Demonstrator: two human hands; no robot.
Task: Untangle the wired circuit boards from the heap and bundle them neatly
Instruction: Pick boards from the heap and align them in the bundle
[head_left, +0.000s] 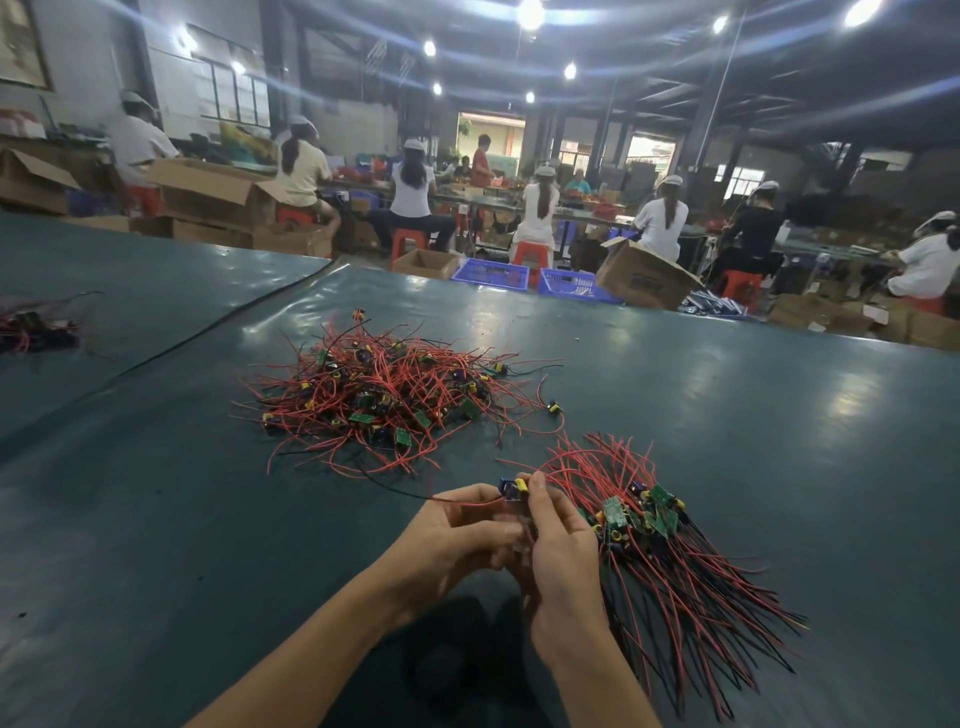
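A tangled heap of small green circuit boards (384, 400) with red and black wires lies in the middle of the dark green table. To its right front lies a combed bundle of boards (660, 525), wires fanned out both ways. My right hand (561, 566) pinches a small board with blue and yellow parts (511, 488) at its fingertips, beside the bundle. My left hand (452, 540) curls round the red and black wire (457, 500) that trails left from that board.
Another small pile of wired parts (36, 327) lies at the table's far left edge. Beyond the table's far edge (571, 301) stand cardboard boxes (644, 280), blue crates (491, 274) and several seated workers on red stools.
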